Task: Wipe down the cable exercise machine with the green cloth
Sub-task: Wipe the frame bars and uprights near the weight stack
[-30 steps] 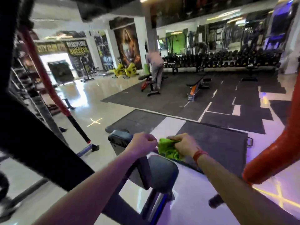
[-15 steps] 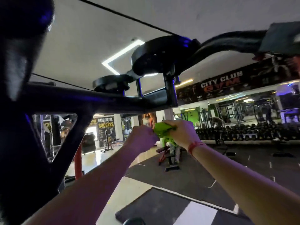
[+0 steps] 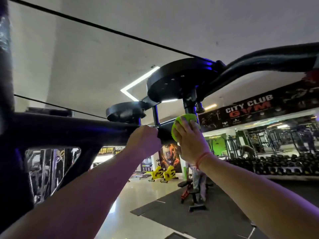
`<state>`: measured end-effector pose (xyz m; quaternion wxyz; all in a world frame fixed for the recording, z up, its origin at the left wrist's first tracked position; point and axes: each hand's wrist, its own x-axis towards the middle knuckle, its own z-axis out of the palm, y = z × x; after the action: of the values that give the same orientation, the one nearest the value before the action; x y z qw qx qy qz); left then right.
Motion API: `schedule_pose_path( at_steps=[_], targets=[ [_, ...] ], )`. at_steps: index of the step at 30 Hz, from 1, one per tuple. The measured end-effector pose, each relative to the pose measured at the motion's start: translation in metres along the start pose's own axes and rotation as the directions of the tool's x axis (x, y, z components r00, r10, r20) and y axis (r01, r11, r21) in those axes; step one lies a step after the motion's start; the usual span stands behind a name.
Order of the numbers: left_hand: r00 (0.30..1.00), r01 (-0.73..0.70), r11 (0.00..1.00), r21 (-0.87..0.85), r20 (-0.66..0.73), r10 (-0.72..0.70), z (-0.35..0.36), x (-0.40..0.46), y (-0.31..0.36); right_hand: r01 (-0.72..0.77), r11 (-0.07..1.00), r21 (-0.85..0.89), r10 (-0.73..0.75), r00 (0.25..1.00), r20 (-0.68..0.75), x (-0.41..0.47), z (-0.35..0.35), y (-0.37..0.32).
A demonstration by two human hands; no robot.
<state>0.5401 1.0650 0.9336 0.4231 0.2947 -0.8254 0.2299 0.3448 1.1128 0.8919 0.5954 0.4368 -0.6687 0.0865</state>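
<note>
I look up at the top of the black cable machine: its crossbeam [image 3: 69, 130], a large pulley [image 3: 177, 80], a smaller pulley [image 3: 125, 112] and thin cables [image 3: 103, 29]. My left hand [image 3: 144, 141] grips the crossbeam with curled fingers, just below the small pulley. My right hand [image 3: 190, 142] presses the green cloth [image 3: 187, 117] against the beam at the foot of the post under the large pulley, fingers laid over the cloth. The cloth bulges out above and to the left of my fingers.
A curved black arm [image 3: 267, 61] runs right from the large pulley. Below, a person [image 3: 196, 171] stands at a bench on dark floor mats [image 3: 207, 219]. Yellow bikes [image 3: 162, 174] stand beyond, and a dumbbell rack [image 3: 276, 165] lines the right wall.
My view swung up from the seat to the machine's top. Both hands held the cloth together; now the left grips the beam and the right presses the cloth onto the frame.
</note>
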Motion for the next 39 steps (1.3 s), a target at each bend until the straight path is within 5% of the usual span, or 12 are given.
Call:
schedule_pose_path(
  at_steps=[9,13,22,28,30,33,36,39],
  targets=[
    [0.997,-0.08,0.932,0.353,0.009,0.082,0.012,0.029,-0.013,0.178,0.965,-0.192,-0.169,0.984,0.063,0.045,0.024,-0.022],
    [0.991,-0.133,0.903,0.408,0.029,0.133,0.016,0.034,-0.022,0.122,0.969,-0.216,-0.123,0.992,0.006,0.031,0.018,-0.009],
    [0.992,-0.124,0.923,0.363,0.076,0.103,0.015,0.035,-0.034,0.083,0.989,-0.126,-0.088,0.995,-0.042,0.028,0.038,-0.024],
    [0.992,-0.125,0.923,0.363,0.064,0.109,-0.002,0.027,-0.034,0.015,0.989,0.15,0.005,0.991,-0.131,0.06,0.033,-0.041],
    [0.994,-0.11,0.916,0.387,0.055,0.097,-0.012,0.023,-0.033,-0.053,0.91,0.411,0.136,0.975,-0.176,0.067,0.029,-0.049],
    [0.997,-0.073,0.923,0.378,0.042,0.061,-0.021,0.015,-0.038,-0.132,0.538,0.832,0.298,0.954,-0.041,0.08,0.029,-0.083],
    [0.998,-0.064,0.919,0.389,-0.003,0.07,-0.027,0.005,-0.046,-0.12,0.375,0.919,0.402,0.915,-0.044,0.079,0.028,-0.113],
    [0.996,-0.053,0.916,0.397,-0.05,0.079,-0.035,0.0,-0.053,0.058,0.3,0.952,0.307,0.939,-0.154,0.07,0.025,-0.11]
  ],
)
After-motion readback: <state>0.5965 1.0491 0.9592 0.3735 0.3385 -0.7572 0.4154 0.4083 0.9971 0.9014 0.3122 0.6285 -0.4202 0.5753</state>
